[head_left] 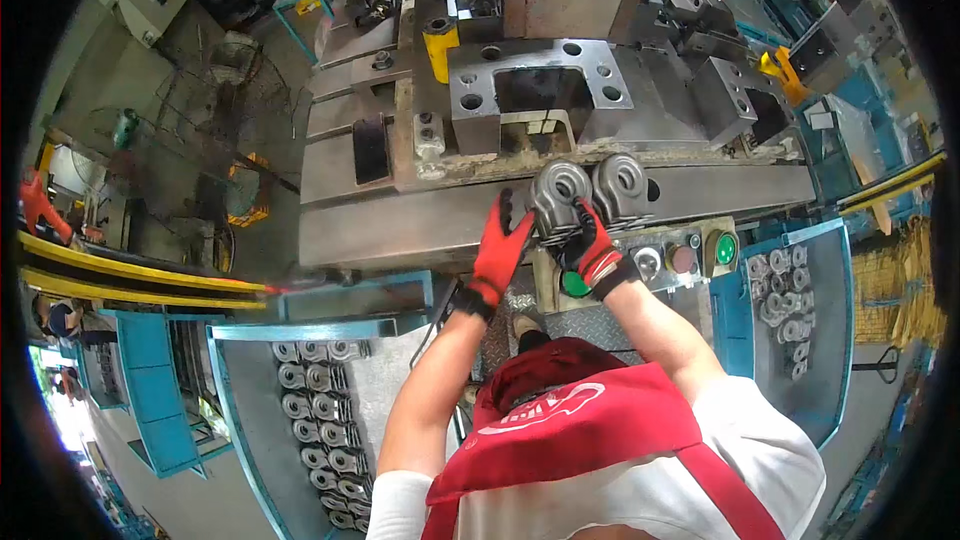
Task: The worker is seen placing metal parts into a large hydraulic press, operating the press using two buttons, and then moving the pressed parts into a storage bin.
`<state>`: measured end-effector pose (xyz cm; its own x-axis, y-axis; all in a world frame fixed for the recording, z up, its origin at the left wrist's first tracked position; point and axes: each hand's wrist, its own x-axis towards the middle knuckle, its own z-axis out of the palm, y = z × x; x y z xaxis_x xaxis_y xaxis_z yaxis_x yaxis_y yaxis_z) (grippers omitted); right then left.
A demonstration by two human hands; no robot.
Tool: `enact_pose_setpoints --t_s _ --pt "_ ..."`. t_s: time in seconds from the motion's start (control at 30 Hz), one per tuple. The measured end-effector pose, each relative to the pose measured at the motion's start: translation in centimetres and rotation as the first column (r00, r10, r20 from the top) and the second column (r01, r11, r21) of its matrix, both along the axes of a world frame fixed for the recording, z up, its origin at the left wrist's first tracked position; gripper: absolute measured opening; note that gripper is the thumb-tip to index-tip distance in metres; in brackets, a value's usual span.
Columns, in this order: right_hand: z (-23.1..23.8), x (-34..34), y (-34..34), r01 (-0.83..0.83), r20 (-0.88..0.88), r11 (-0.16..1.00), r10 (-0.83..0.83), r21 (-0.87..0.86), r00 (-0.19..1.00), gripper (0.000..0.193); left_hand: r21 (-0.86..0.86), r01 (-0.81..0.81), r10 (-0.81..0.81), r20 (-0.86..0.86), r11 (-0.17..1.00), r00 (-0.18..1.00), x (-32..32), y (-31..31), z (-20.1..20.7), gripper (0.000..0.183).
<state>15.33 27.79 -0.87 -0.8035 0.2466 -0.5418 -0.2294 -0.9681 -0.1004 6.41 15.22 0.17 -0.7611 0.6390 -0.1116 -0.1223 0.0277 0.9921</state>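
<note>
Two stacks of stamped grey metal parts with ringed round ends stand side by side on the press bed's front ledge: a left stack (560,190) and a right stack (621,185). My left hand (500,245), in a red glove with dark fingertips, is beside the left stack's left side. Its thumb and fingers are spread, with the thumb close to the parts. My right hand (592,242), gloved alike, has its fingers bent onto the front of the left stack, gripping the metal parts there. Some of its fingertips are hidden against the metal.
A steel die block (540,58) with holes sits behind the stacks. Below them is a control box (672,262) with green and red buttons. Blue-edged bins of similar parts stand at left (225,390) and right (842,340). Yellow-black bars (140,275) flank the press.
</note>
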Motion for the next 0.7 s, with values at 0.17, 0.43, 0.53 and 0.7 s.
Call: enact_pose_setpoints --t_s 0.17,0.43,0.53,0.7 --pt "-2.5 0.5 -0.2 -0.053 -0.032 0.995 0.056 0.088 0.998 0.03 -0.127 -0.034 0.022 -0.099 0.991 0.995 -2.0 6.0 -3.5 0.062" --pt "-3.9 0.0 1.1 -0.187 0.027 0.937 0.187 0.294 0.982 0.032 -0.349 -0.201 0.109 -0.266 0.915 0.958 -0.4 4.5 -0.1 0.068" --pt "-4.6 0.9 0.9 -0.29 0.123 0.844 0.263 0.452 0.957 0.039 -0.437 -0.276 0.148 -0.305 0.856 0.941 1.1 2.7 -0.2 0.074" --pt "-2.8 4.6 -1.2 -0.353 0.267 0.378 0.26 0.856 0.928 0.038 -0.23 -0.432 0.378 -0.245 0.872 0.893 5.3 -4.1 2.6 0.072"
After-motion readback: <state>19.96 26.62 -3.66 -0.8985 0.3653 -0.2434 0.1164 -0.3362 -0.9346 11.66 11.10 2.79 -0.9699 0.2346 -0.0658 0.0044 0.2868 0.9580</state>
